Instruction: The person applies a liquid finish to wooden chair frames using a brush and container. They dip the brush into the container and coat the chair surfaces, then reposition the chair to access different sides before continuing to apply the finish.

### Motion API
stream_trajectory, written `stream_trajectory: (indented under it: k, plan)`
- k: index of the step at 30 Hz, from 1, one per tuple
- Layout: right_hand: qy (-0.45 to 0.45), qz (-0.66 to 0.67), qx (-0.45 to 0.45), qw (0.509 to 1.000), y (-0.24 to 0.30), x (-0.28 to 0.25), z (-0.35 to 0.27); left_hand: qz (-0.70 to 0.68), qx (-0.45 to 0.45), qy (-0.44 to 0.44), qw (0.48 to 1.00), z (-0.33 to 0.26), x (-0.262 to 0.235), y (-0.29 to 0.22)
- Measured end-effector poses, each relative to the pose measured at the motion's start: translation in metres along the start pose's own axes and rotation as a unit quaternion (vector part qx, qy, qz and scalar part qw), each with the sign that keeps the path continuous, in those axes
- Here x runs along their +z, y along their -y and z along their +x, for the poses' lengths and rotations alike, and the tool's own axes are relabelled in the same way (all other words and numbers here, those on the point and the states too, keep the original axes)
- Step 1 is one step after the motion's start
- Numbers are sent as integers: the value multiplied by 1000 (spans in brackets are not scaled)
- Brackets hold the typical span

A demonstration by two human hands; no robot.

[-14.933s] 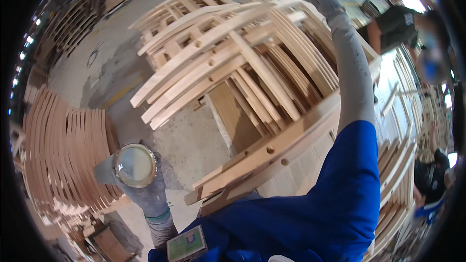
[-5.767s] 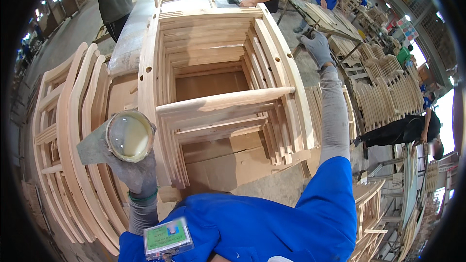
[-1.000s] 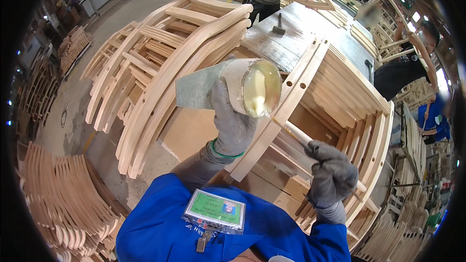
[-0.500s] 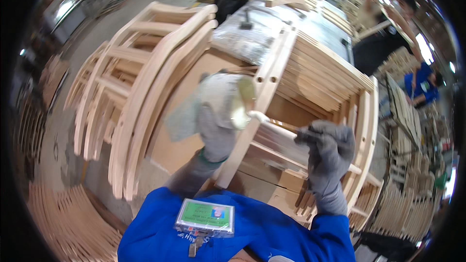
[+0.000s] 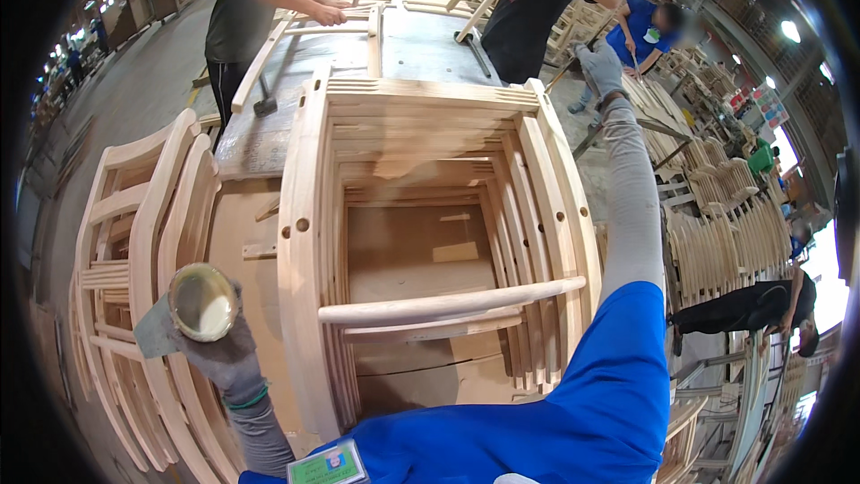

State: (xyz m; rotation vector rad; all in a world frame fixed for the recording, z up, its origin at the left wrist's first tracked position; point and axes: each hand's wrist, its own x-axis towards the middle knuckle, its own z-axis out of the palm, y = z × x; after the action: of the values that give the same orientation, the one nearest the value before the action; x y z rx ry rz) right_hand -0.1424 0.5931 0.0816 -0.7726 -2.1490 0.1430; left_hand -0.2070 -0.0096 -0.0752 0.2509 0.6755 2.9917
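Observation:
My left hand [image 5: 231, 360], in a grey glove, is closed around an open cup [image 5: 204, 303] with whitish, glue-like liquid inside. A flat grey-green piece [image 5: 158, 332] sticks out beside the cup. My right arm is stretched far forward and right, past the stacked wooden frames. At its end my gloved right hand [image 5: 600, 70] is closed on a thin brush, whose tip is hard to make out at this distance. Directly before me the stack of pale wooden frames [image 5: 305, 215] stands with round holes in its posts and a rounded rail [image 5: 448, 303] across the near side.
More curved wooden frames [image 5: 148, 215] lean at the left. Brown cardboard [image 5: 237, 278] lies under the stack. Beyond is a plastic-covered table [image 5: 260, 139] with a mallet [image 5: 265, 100]. Two people handle wooden parts there; another in blue works farther right. Chair parts [image 5: 726, 242] stand at the right.
My right hand has swung from near the cup to far forward right. My left hand with the cup has moved left and lower in view. The view has turned, so the stack now sits centrally.

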Motion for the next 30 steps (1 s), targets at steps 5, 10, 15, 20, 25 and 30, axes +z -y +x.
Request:
stream_trajectory:
  k: [5, 10, 15, 20, 25, 30]
  plan:
    - [18, -50, 56, 997, -35, 28, 8, 24, -4, -66, 998, 1, -11, -12]
    - [35, 93, 119, 988, -55, 45, 12, 367, 150, -22, 918, 1, -16, -1]
    - [-6, 63, 78, 995, -70, 54, 16, 587, 235, 22, 774, 2, -10, 9]
    - [52, 130, 154, 978, -75, 61, 14, 259, 88, -16, 962, 6, -15, 0]
    - [39, 77, 112, 990, -73, 70, 4, 377, 124, -32, 917, 5, -6, 9]
    - [-11, 28, 41, 999, -75, 59, 9, 215, 55, -34, 975, 13, -13, 9]
